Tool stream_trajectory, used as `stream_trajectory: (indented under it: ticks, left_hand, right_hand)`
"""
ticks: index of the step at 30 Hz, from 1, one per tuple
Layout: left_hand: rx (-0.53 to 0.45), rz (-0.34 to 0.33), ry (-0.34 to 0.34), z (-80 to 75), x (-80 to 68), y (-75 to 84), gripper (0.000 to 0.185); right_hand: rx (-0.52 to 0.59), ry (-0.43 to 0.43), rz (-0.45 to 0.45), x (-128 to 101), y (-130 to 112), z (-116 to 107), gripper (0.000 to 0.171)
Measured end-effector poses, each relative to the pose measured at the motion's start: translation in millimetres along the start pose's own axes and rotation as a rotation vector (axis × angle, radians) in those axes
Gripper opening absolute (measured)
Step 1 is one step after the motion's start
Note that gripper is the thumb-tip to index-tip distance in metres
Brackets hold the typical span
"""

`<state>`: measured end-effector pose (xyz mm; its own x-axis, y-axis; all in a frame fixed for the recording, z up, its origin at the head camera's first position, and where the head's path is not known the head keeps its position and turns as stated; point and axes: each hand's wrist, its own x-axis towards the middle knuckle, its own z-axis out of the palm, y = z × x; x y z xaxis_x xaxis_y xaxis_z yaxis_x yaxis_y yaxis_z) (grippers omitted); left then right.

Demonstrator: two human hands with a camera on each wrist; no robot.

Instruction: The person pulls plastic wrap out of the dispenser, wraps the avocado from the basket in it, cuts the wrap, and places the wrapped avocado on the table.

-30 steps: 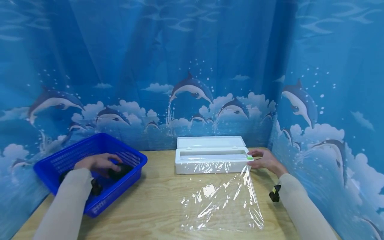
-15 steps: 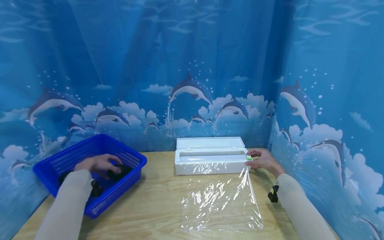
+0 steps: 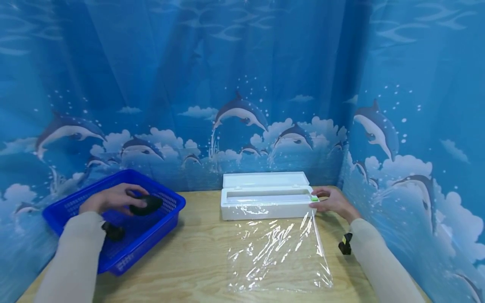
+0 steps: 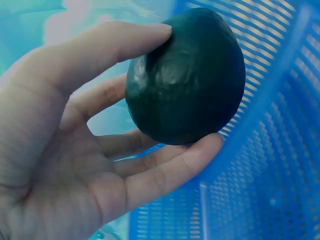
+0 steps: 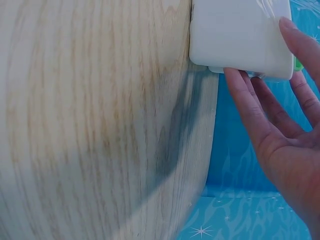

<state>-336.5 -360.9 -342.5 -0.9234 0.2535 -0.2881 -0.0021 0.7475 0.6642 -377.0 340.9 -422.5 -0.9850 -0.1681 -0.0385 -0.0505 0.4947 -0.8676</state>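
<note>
My left hand (image 3: 113, 199) holds a dark green avocado (image 3: 150, 206) over the blue plastic basket (image 3: 126, 261). Up close in the left wrist view, the thumb lies on one side of the avocado (image 4: 192, 75) and the fingers curl under the other. A white cling film dispenser (image 3: 261, 212) stands at the back of the table, its lid (image 3: 265, 180) raised. My right hand (image 3: 335, 202) grips its right end, thumb on the front face and fingers around the end, beside a green cutter slider (image 3: 314, 199). Clear film (image 3: 278, 256) drapes from the dispenser over the tabletop.
The light wooden table (image 3: 197, 248) runs between basket and dispenser. A blue dolphin-print curtain (image 3: 182, 105) closes off the back and right side. The basket's perforated walls (image 4: 260, 165) rise close around the left hand.
My left hand has raised the avocado from inside the basket and shifted slightly left. My right hand keeps its grip on the dispenser, and the film lies as before.
</note>
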Motion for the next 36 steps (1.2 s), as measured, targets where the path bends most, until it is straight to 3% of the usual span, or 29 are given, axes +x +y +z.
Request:
stream_trajectory:
  ticks: [7, 22, 36]
  left_hand:
    - [0.03, 0.055, 0.062, -11.1, -9.1, 12.1, 0.073]
    - [0.044, 0.124, 0.062, -10.7, -21.3, 35.9, 0.069]
    - [0.057, 0.209, 0.102, 9.6, -21.1, 65.7, 0.065]
  right_hand:
    - [0.0, 0.007, 0.017, 1, 1, 2, 0.062]
    - [0.001, 0.002, 0.026, 2, 0, 1, 0.063]
    - [-0.003, -0.011, 0.011, -1, -1, 0, 0.064]
